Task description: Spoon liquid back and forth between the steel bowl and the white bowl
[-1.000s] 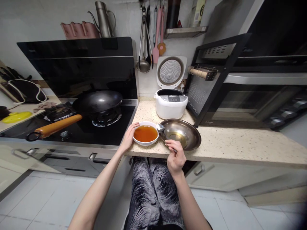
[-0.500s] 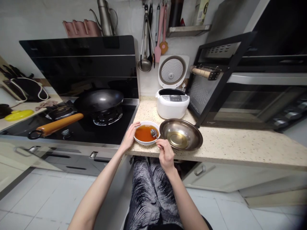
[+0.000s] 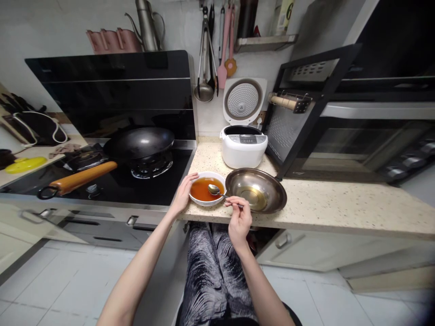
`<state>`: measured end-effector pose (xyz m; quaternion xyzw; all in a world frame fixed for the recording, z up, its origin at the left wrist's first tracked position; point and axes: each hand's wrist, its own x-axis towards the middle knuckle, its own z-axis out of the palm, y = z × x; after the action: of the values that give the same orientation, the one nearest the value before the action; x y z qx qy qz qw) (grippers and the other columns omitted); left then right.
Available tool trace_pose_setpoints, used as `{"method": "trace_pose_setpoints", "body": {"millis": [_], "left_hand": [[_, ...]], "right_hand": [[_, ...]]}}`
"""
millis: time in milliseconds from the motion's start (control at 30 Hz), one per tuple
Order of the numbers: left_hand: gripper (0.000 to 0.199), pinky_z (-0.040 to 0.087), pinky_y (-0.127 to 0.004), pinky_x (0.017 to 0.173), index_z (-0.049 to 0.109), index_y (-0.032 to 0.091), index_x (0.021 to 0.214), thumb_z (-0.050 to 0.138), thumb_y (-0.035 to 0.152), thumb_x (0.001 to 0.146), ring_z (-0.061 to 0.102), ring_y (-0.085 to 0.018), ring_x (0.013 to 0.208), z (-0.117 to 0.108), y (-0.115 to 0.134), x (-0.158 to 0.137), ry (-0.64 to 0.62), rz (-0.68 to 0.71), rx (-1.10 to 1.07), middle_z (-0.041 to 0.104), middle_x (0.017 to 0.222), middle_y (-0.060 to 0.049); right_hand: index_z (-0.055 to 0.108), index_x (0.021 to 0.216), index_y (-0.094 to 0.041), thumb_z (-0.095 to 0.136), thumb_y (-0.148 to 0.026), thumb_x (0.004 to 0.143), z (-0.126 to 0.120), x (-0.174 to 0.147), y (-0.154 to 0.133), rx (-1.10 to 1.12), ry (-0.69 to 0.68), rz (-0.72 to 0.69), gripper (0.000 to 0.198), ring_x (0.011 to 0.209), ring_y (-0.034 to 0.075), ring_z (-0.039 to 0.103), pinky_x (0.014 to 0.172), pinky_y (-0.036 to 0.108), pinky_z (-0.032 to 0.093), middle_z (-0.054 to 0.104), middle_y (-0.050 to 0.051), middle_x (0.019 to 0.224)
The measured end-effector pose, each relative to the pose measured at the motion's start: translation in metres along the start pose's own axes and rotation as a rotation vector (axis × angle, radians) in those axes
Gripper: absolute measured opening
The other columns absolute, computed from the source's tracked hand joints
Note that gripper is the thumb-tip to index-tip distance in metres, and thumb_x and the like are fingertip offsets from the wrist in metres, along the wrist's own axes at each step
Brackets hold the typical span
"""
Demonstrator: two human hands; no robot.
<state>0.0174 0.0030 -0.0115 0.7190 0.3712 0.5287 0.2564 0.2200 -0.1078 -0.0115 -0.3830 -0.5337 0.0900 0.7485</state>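
Observation:
A white bowl of orange-brown liquid stands near the counter's front edge. My left hand grips its left side, fingers along the rim. Between the fingers of my right hand is the handle of a metal spoon. The spoon's head is over the liquid inside the bowl, tilted; whether it touches the surface I cannot tell. Right beside the bowl sits a wide metal basin with a little yellowish liquid or sheen at its bottom, partly behind my right hand.
Behind the bowl and basin stands a white rice cooker, lid raised. On the left, a black wok with a wooden handle sits on the gas stove. An oven and black rack take up the right. Utensils hang on the wall.
My right hand has shifted slightly right and turned, palm more upward. The spoon's head has moved left over the liquid and lies flatter. My left hand stays on the bowl.

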Motion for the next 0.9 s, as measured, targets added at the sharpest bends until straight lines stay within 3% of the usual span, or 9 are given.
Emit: {"method": "trace_pose_setpoints", "body": {"millis": [567,900], "left_hand": [[0.043,0.032,-0.047,0.128,0.069,0.021,0.124,0.036,0.042,0.107,0.054,-0.025,0.141,0.000,0.002,0.001,-0.007,-0.015,-0.001,0.061,0.145,-0.011],[0.043,0.031,-0.048,0.129,0.070,0.021,0.124,0.037,0.042,0.107,0.053,-0.025,0.142,0.000,0.001,0.000,0.002,-0.025,-0.003,0.061,0.146,-0.011]], "right_hand": [[0.060,0.095,-0.021,0.050,-0.020,0.104,-0.005,0.008,-0.014,0.087,0.141,0.025,0.014,0.077,0.012,0.069,0.073,0.028,0.061,0.069,0.003,0.094],[0.058,0.096,-0.021,0.052,-0.024,0.104,-0.025,0.023,-0.017,0.019,0.228,-0.045,0.011,0.081,0.016,0.068,0.071,0.032,0.062,0.068,0.005,0.093]]}}
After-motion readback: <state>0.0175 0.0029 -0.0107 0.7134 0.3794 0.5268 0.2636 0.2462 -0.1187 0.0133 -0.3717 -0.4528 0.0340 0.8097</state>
